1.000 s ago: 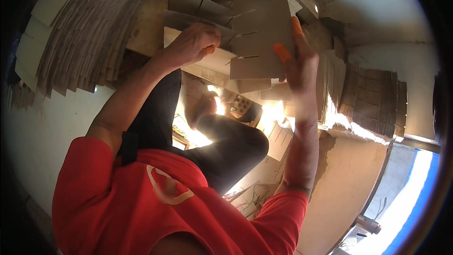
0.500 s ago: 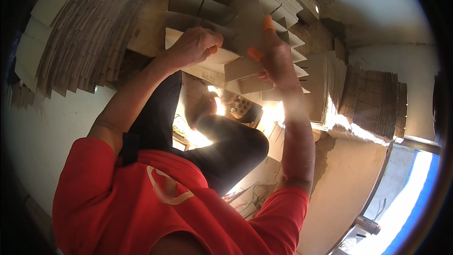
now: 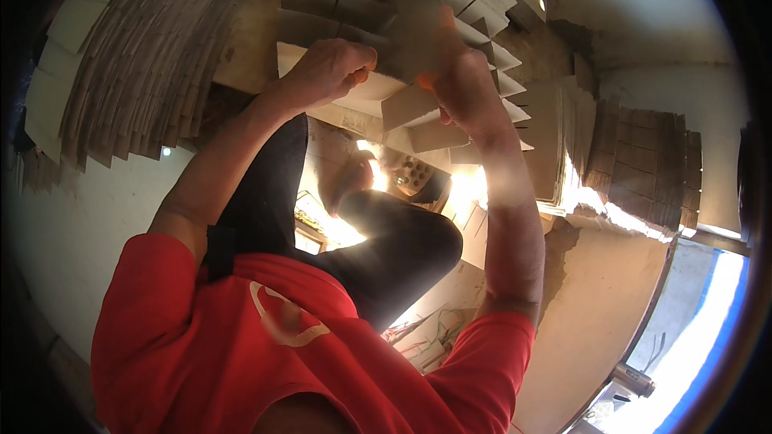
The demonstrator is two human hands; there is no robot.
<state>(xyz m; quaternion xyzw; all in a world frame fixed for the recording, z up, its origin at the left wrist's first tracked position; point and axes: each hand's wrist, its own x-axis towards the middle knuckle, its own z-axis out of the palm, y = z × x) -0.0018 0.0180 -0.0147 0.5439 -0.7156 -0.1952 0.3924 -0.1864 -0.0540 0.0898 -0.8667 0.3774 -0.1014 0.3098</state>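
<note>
I have both hands up on a slotted cardboard divider assembly, and I take that as my landmark. My left hand sits at its near left edge, fingers curled shut over the pale lower strip of card, knuckles facing me. My right hand is just to the right of it, closed around a single grey cardboard strip that stands upright across the middle of the assembly; the thumb and fingertips pinch the strip's lower end, though motion blur hides exactly how the fingers lie. Left of the assembly a fanned stack of flat cardboard sheets curves away. Right of it stand more piles of cut cardboard pieces. Below the assembly, toward me, I see a bent knee in dark trousers and a red shirt.
</note>
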